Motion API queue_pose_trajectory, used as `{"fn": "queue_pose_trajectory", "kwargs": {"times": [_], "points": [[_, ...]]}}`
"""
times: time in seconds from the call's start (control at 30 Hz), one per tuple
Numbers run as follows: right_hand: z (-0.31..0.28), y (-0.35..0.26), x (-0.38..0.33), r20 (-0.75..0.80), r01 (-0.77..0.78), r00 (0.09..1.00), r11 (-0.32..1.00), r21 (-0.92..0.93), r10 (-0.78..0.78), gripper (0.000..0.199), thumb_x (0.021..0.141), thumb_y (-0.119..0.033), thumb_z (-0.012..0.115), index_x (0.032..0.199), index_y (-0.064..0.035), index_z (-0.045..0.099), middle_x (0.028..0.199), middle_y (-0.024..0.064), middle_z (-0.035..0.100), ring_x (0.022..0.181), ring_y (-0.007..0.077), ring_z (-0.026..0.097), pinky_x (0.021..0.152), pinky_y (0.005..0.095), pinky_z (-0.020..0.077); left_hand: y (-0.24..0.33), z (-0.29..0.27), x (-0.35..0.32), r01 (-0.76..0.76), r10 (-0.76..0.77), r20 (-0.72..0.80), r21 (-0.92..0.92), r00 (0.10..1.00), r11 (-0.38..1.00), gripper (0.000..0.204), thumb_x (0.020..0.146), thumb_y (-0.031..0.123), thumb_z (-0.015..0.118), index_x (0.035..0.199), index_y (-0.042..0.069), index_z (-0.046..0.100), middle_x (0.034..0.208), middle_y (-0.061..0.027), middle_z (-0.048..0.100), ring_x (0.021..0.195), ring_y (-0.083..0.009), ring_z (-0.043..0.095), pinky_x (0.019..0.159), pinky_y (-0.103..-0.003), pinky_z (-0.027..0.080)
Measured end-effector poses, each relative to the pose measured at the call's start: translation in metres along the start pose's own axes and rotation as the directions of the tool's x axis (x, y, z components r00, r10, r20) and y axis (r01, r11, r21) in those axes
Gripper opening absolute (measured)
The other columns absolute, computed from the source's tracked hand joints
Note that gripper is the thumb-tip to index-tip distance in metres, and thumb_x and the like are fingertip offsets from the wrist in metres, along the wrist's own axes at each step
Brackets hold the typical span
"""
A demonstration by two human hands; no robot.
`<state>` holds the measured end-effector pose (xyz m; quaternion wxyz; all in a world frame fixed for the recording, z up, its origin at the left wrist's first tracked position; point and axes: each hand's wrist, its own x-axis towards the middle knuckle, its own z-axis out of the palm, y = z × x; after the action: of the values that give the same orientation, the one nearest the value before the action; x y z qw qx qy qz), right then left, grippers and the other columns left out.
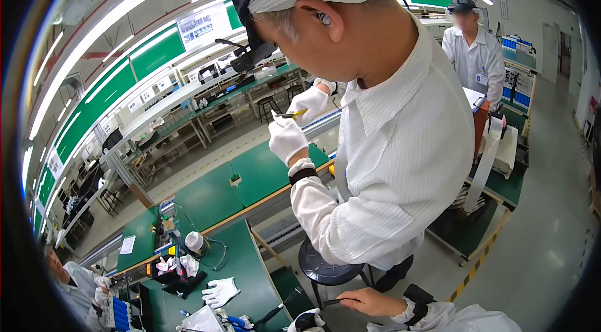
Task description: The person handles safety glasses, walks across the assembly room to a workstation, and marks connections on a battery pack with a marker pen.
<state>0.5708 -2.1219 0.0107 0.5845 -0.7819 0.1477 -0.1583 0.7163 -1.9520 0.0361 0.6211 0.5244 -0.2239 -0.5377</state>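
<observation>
My right hand (370,301), bare, reaches in from the lower right out of a white sleeve with a black wristband. Its fingers are closed on a thin black strip (333,302), perhaps a strap. Just left of that, at the lower edge, is a bundle of white fabric with black bands (308,320). It may be my left cuff or glove; no fingers show there, so I cannot tell. A white glove (220,292) lies flat on the green bench (241,244) to the left. Near the lower edge are blue-handled tools (238,321).
Close in front, a co-worker in white gloves (289,138) holds a thin yellow-and-black tool (292,113). A black stool (330,267) stands below them. On the bench are a white jar (196,242) and a black tray (179,282). Other people stand at far right and lower left.
</observation>
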Motion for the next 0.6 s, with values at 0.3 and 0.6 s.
{"fn": "queue_pose_trajectory", "kwargs": {"times": [0.3, 0.6], "points": [[-0.0011, -0.0065, 0.0019, 0.011, 0.017, 1.000, 1.000, 0.019, -0.018, 0.025, 0.087, -0.022, 0.050, 0.104, -0.0041, 0.055, 0.072, 0.0092, 0.057, 0.061, 0.0161, 0.052, 0.059, 0.0258, 0.0416, 0.0001, -0.0026, -0.0007, -0.015, 0.014, 0.017, 0.020, 1.000, 1.000, 0.047, 0.073, -0.004, 0.051, 0.119, 0.001, 0.042, 0.087, -0.0068, 0.054, 0.060, -0.0128, 0.053, 0.052, -0.022, 0.044], [-0.0002, -0.0094, 0.0007, 0.017, -0.009, 1.000, 1.000, 0.027, 0.009, 0.025, 0.088, -0.021, 0.049, 0.105, -0.0034, 0.055, 0.071, 0.0061, 0.057, 0.062, 0.0121, 0.051, 0.060, 0.0235, 0.0414, -0.0013, -0.0044, 0.0006, -0.030, 0.031, 0.043, -0.017, 0.999, 0.999, 0.046, 0.073, -0.003, 0.050, 0.118, 0.001, 0.043, 0.087, -0.0072, 0.053, 0.061, -0.0133, 0.053, 0.054, -0.023, 0.044]]}}
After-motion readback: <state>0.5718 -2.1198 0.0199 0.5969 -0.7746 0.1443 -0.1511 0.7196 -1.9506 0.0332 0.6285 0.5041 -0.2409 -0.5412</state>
